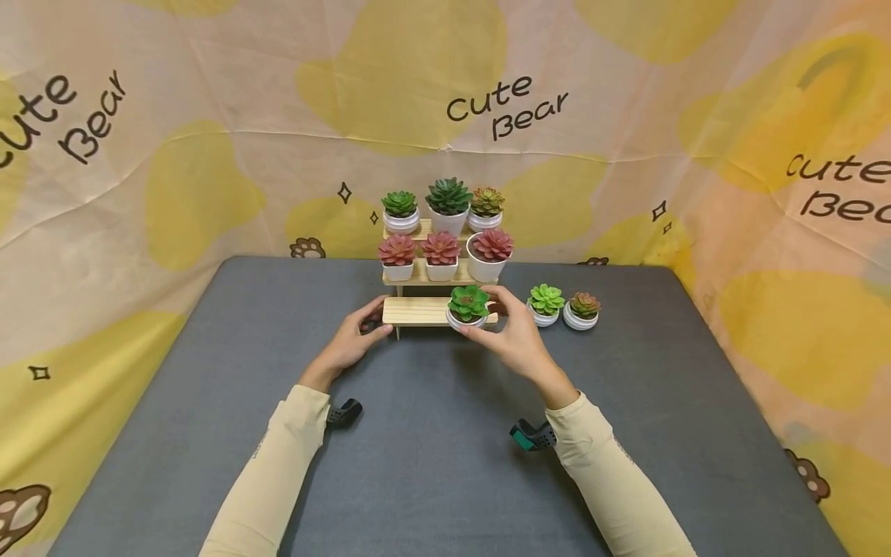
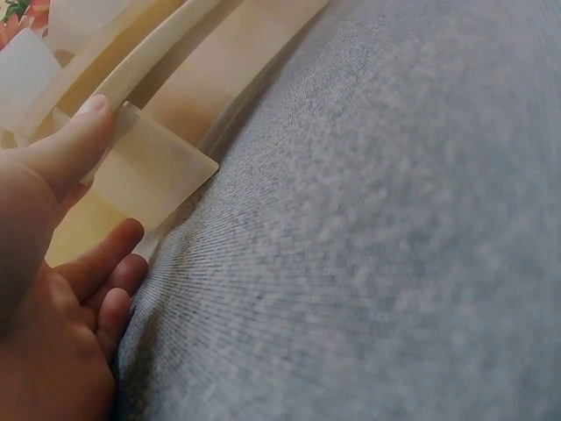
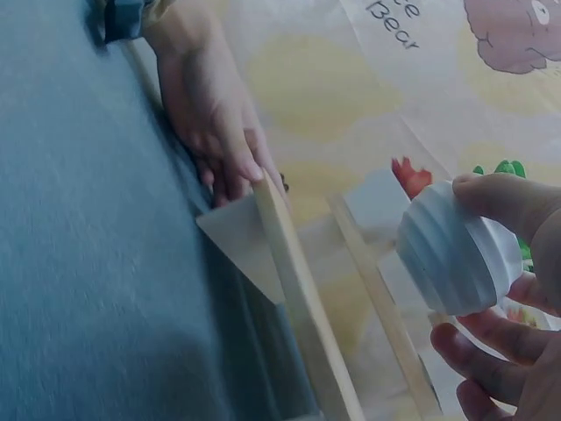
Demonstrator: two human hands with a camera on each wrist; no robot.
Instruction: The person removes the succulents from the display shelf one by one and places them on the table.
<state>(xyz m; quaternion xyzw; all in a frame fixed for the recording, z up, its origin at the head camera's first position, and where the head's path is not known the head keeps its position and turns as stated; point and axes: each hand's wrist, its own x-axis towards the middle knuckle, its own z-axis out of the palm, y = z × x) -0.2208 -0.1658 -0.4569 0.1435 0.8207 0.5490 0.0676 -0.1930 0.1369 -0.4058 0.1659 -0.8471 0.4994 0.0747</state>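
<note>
A three-tier wooden plant stand (image 1: 416, 311) stands towards the back of the table. My left hand (image 1: 353, 340) holds the left end of its lowest shelf; in the left wrist view the thumb lies on the wood's edge and the other fingers are loosely bent beside the clear leg (image 2: 158, 167). In my right hand (image 1: 518, 340) is a green potted succulent (image 1: 468, 304), pinched by its white ribbed pot (image 3: 456, 250) over the right part of the lowest shelf. Three red succulents (image 1: 441, 249) sit on the middle shelf, and three more succulents (image 1: 448, 197) on the top.
Right of the stand, on the grey table (image 1: 431, 464), stand a light green succulent (image 1: 546, 302) and a reddish-green one (image 1: 582, 309), both in white pots. A patterned cloth (image 1: 390, 77) hangs behind the table and along its sides.
</note>
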